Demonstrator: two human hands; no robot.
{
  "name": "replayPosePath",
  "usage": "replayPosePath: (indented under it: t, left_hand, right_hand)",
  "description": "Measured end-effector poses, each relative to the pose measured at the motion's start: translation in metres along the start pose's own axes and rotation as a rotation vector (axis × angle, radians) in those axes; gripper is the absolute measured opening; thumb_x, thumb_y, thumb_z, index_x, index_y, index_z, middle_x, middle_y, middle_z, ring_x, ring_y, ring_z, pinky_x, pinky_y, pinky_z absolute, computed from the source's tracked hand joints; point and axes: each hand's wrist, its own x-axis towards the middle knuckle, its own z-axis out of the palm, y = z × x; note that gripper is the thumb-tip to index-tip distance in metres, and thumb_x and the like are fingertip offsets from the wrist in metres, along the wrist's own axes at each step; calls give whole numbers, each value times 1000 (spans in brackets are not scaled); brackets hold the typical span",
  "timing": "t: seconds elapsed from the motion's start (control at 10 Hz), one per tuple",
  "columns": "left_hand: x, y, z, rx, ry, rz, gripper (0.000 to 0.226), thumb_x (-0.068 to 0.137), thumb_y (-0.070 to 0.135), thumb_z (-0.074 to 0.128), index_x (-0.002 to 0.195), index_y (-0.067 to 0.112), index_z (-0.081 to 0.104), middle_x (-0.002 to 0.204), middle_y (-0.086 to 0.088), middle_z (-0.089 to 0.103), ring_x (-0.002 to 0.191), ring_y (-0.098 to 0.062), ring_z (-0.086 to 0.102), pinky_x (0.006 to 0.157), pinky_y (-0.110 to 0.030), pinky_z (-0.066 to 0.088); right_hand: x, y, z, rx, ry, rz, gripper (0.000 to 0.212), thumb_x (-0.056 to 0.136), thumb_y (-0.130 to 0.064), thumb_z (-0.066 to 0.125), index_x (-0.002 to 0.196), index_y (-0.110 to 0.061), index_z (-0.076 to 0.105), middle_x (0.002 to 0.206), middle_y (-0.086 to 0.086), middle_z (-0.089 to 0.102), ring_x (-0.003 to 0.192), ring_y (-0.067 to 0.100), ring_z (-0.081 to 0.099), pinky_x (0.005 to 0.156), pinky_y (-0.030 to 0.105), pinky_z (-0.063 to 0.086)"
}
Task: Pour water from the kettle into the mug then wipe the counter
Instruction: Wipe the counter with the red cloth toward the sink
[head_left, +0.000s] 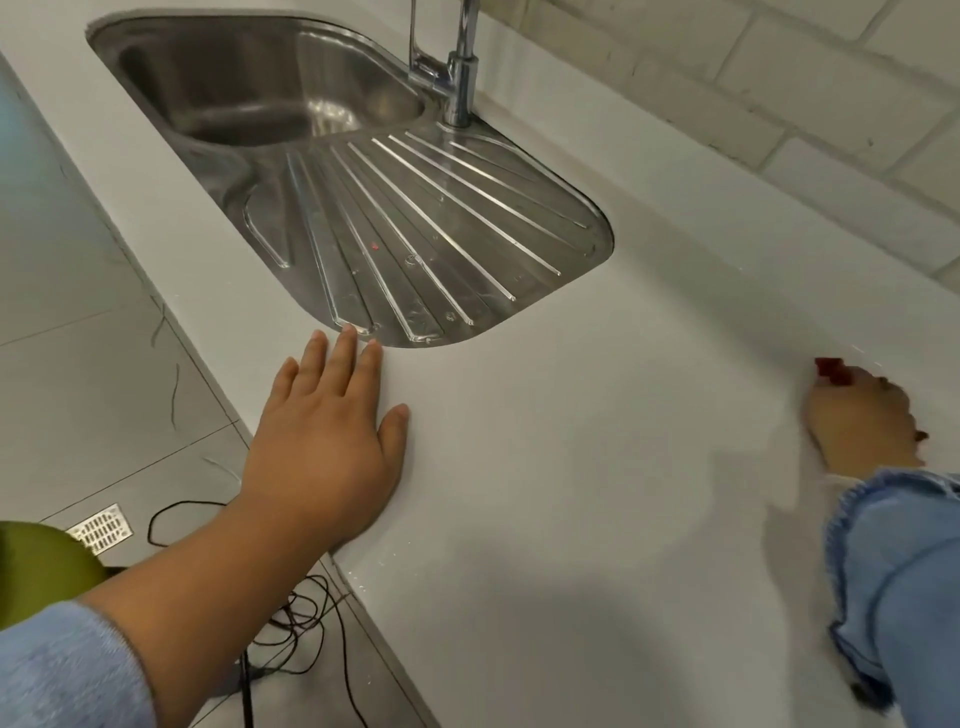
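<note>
Sink (260, 93) behind left hand (327, 441) on counter (571, 467); right hand (862, 421) well right.

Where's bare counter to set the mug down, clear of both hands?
The widest bare patch of counter lies between the left hand and the right hand, below the drainboard. More runs along the tiled wall, right of the tap. Tightest: the left hand's fingertips reach the drainboard's rim.

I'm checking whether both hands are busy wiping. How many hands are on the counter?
2. The left hand lies flat by the drainboard's near corner; the right hand sits further right, closed on something red. No kettle or mug shows.
</note>
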Motion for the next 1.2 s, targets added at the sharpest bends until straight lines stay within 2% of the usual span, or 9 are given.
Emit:
replayPosePath:
  t: [0.2,0.4,0.5,0.6,0.7,0.8,0.9,1.0,1.2]
  left_hand:
    - [-1,-1,2,9,13,-3,69,91,54,8,151,21,5,161,-3,2,148,-22,-3,119,-38,-1]
    - [-1,-1,1,-2,23,-1,69,90,54,11,150,21,10,161,-3,6,148,-23,2,120,-39,3]
    - [-1,0,0,-16,18,-1,69,90,54,12,151,20,11,161,-3,7,148,-23,2,121,-40,4]
    - [0,-1,0,-6,11,0,69,90,54,11,150,20,10,161,-4,6,148,-24,2,121,-41,4]
    - [0,-1,1,0,2,-4,69,90,54,10,150,19,8,161,-4,4,148,-24,0,121,-42,4]
    - [0,-1,1,3,0,-5,70,90,54,10,150,19,8,161,-4,4,148,-24,0,121,-41,4]
    - [0,-1,1,1,2,-3,70,90,54,10,150,19,8,161,-5,5,148,-25,1,121,-42,4]
    - [0,-1,1,1,7,0,70,90,54,10,150,19,9,161,-5,6,148,-25,1,121,-42,4]
    - [1,-2,3,-11,9,-4,71,88,55,8,150,19,9,161,-5,6,148,-26,2,121,-42,4]
  right_hand:
    - [-46,-163,29,98,-50,-433,46,95,-38,39,131,-13,51,138,21,46,125,40,44,107,48,33]
    - [-108,-226,34,294,-214,-767,37,95,-29,48,129,-17,58,145,5,44,128,26,45,106,32,32]
    - [-113,-209,16,571,-368,-791,31,94,-23,52,122,-26,65,135,-1,54,117,17,52,97,19,32]
    - [-85,-162,-10,782,-319,-639,28,92,-25,51,106,-42,69,108,-8,61,92,10,57,87,25,41]
    - [-54,-93,-23,669,-256,-427,29,90,-29,53,115,-38,66,112,-15,64,104,11,59,92,20,39]
    - [-43,-41,-10,275,-224,-394,43,92,-30,46,134,-34,52,141,7,50,127,28,46,107,35,32]
    - [-58,-46,0,164,-165,-470,43,91,-40,42,134,-38,47,144,10,43,130,35,39,110,46,28]
    - [-90,-79,6,165,-109,-548,43,90,-51,43,130,-38,51,141,6,45,126,33,42,109,46,31]
    - [-183,-152,20,189,-91,-745,42,92,-35,46,134,-34,49,144,3,42,129,28,39,110,46,27]
